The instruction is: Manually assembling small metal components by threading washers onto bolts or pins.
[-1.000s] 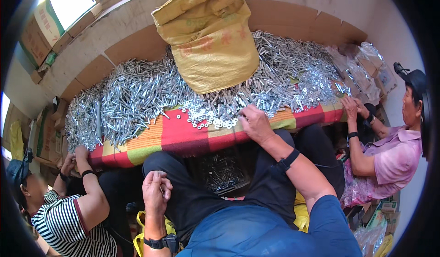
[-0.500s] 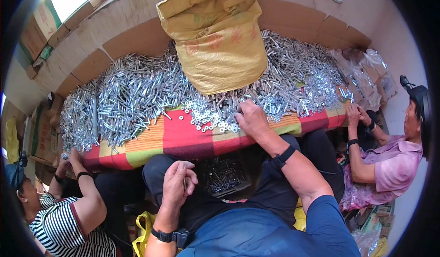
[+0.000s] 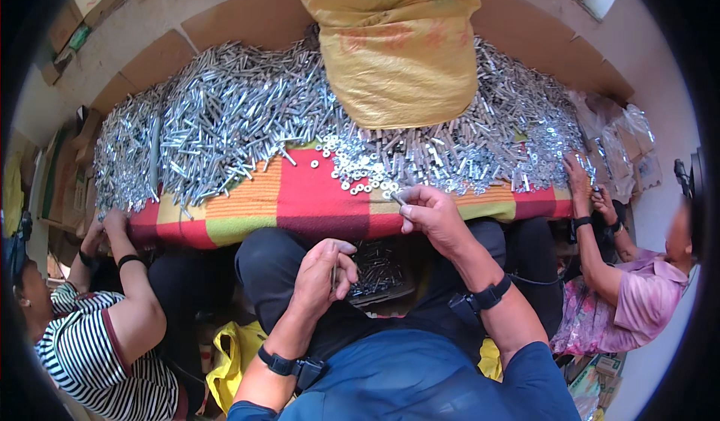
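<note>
My right hand, raised just in front of the pile's near edge, pinches a short metal bolt between thumb and fingertips. My left hand is curled above my lap; a thin strip shows between its fingers, too small to name. Loose white-silver washers lie on the checkered blanket beyond my right hand. Behind them spreads a broad heap of metal bolts.
A yellow woven sack stands in the heap. Below the blanket's edge, between my knees, sits a bin of dark metal pieces. Co-workers' hands work at the heap's left end and right end. Clear plastic bags lie far right.
My right hand has drawn back from the washers toward me and now holds up a bolt. My left hand has shifted slightly right and up in the picture, still curled. The view has shifted.
</note>
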`<control>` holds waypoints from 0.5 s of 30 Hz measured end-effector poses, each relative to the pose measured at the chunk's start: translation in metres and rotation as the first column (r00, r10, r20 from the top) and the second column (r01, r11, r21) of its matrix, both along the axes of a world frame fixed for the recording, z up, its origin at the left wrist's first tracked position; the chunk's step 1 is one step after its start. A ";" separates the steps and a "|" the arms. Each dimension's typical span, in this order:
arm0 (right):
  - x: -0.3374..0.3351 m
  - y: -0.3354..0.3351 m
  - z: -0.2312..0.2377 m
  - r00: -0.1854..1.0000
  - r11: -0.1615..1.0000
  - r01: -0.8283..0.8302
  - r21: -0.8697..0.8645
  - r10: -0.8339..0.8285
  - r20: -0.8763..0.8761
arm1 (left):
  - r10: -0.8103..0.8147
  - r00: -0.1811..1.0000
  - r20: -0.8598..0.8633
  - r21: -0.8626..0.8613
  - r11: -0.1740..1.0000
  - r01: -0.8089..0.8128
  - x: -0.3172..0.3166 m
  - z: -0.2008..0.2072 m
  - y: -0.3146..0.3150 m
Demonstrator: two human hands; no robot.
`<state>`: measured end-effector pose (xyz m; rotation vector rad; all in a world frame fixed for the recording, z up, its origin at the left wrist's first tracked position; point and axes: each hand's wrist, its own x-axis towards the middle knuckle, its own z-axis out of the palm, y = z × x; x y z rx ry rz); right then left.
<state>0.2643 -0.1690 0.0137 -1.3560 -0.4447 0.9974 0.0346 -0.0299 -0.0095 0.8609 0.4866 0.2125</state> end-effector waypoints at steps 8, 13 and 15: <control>-0.055 0.010 0.024 0.905 0.956 -0.277 -0.093 0.292 0.310 | -0.011 1.000 0.004 -0.047 0.999 0.011 0.001 0.001 0.001; -0.063 0.015 0.029 0.881 0.950 -0.298 -0.090 0.310 0.359 | -0.028 1.000 0.012 -0.046 0.999 0.028 0.002 0.000 -0.001; -0.065 0.017 0.027 0.873 0.949 -0.303 -0.084 0.312 0.376 | -0.063 0.997 -0.036 -0.019 0.998 0.062 0.003 0.005 -0.002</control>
